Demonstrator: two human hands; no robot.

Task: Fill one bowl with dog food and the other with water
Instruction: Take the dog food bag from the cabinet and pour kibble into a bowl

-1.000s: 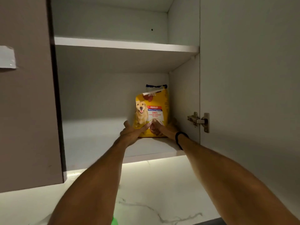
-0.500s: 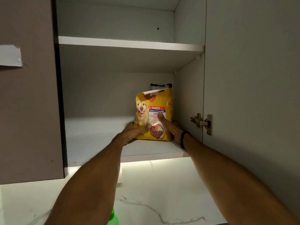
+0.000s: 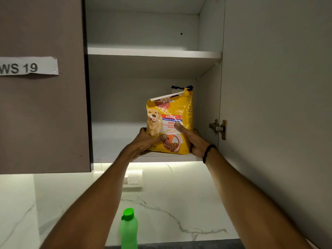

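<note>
Two bare hands are up in an open wall cupboard, and both are on the bag.

- 9 o'clock: closed brown door (image 3: 45, 114) with a paper label (image 3: 28, 66) reading "WS 19".
- Cupboard interior: upper shelf (image 3: 152, 53) at 12 o'clock, lower shelf (image 3: 115, 141) under it.
- Left grip (image 3: 143, 139): reaches in from 7 o'clock. It is curled round the bag's lower left edge, with the thumb lying across the front print and the fingers wrapped behind that edge.
- Dog food bag (image 3: 172, 112): yellow, with a dog picture and "ADULT" on the front. It stands upright with its torn top open. It sits at the 3 o'clock end of the lower shelf, close to the cupboard's side wall, and its base is at the shelf's front edge. I cannot tell whether the base rests on the shelf or is just off it.
- Right grip (image 3: 195, 142): reaches in from 5 o'clock. It is curled round the bag's lower right side, with the thumb pressed up on the front panel and the fingers round the side. A black wristband (image 3: 208, 152) is on that wrist.
- 3 o'clock: metal hinge (image 3: 218, 128) on the open grey door (image 3: 278, 105), which fills the right of the view.
- Below the cupboard: lit white marble wall (image 3: 53, 203) with a white switch plate (image 3: 133, 178), partly behind the left forearm.
- 6 o'clock: green bottle (image 3: 129, 229), cap on and upright, between the two forearms and touching neither.
</note>
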